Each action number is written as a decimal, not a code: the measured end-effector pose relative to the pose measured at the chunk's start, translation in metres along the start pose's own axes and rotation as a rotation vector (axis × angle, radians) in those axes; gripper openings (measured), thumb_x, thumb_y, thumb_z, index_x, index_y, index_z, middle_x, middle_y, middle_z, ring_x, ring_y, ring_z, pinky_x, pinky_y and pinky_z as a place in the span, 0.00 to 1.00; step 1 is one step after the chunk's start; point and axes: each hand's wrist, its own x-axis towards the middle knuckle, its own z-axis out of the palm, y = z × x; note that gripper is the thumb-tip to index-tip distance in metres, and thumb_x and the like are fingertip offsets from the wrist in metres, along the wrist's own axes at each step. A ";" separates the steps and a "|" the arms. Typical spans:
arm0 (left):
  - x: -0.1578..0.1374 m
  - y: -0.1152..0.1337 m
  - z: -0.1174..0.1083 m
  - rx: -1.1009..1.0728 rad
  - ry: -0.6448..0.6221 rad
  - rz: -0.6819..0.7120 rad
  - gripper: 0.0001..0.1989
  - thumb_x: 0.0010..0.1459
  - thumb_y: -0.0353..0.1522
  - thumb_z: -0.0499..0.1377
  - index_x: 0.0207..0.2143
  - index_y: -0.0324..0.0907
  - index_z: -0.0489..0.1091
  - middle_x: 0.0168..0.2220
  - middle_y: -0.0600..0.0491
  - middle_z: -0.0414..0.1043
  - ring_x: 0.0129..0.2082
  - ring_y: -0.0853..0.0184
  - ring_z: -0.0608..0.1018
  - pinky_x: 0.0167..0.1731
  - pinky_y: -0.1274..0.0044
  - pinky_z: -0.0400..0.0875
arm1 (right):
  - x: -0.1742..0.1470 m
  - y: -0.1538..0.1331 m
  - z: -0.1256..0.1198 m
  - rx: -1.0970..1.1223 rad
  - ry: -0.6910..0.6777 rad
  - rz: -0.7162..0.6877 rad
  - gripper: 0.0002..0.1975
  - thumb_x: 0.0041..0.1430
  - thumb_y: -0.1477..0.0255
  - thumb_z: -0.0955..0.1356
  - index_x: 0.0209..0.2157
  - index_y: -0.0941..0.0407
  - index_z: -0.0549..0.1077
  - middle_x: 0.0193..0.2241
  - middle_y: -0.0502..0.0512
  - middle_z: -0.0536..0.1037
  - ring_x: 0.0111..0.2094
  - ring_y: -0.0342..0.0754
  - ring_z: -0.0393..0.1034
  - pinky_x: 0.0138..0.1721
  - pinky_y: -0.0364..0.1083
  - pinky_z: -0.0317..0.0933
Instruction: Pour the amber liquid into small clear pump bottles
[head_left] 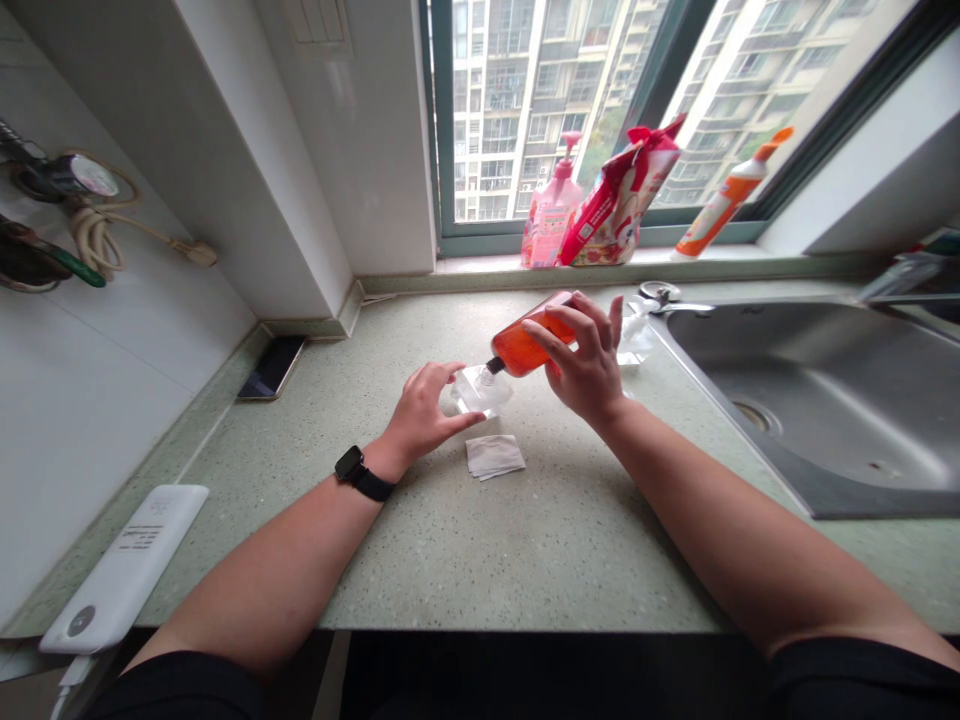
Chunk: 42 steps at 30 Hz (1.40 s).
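Note:
My right hand (589, 360) grips an orange-red bottle (525, 340) from above and the side. The bottle is tilted, its dark neck (495, 366) pointing down and left at the mouth of a clear bottle (478, 390). Whether the two mouths touch I cannot tell. Fingers and thumb of my left hand (427, 410) are around the clear bottle, which stands on the counter. Just in front of it lies a folded white tissue (495, 456). Behind my right wrist is a clear plastic piece (636, 332), partly hidden.
To the right is a steel sink (795, 390). A phone (271, 368) and a white power bank (124, 565) lie on the left of the counter (540, 560). On the windowsill stand a pink pump bottle (551, 220), a red pouch (619, 205) and an orange-white bottle (724, 205).

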 end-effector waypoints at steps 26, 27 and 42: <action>0.000 0.000 0.000 0.006 -0.002 0.005 0.34 0.60 0.49 0.73 0.63 0.48 0.69 0.51 0.47 0.77 0.51 0.54 0.80 0.53 0.59 0.76 | 0.002 0.001 -0.002 0.021 -0.053 0.033 0.46 0.65 0.81 0.68 0.72 0.24 0.58 0.65 0.47 0.73 0.73 0.67 0.60 0.75 0.81 0.41; 0.000 0.000 0.000 0.004 -0.001 0.006 0.34 0.60 0.49 0.73 0.63 0.48 0.69 0.51 0.47 0.77 0.51 0.54 0.80 0.53 0.59 0.76 | 0.003 0.001 -0.002 0.029 -0.049 0.031 0.45 0.65 0.81 0.68 0.72 0.24 0.59 0.64 0.47 0.73 0.73 0.66 0.60 0.75 0.80 0.41; 0.000 0.000 0.000 0.000 -0.009 -0.008 0.34 0.61 0.51 0.72 0.63 0.49 0.68 0.51 0.47 0.77 0.51 0.54 0.80 0.54 0.58 0.75 | 0.005 0.001 -0.005 0.030 -0.044 -0.005 0.39 0.64 0.81 0.68 0.69 0.32 0.67 0.64 0.51 0.74 0.74 0.67 0.58 0.76 0.80 0.40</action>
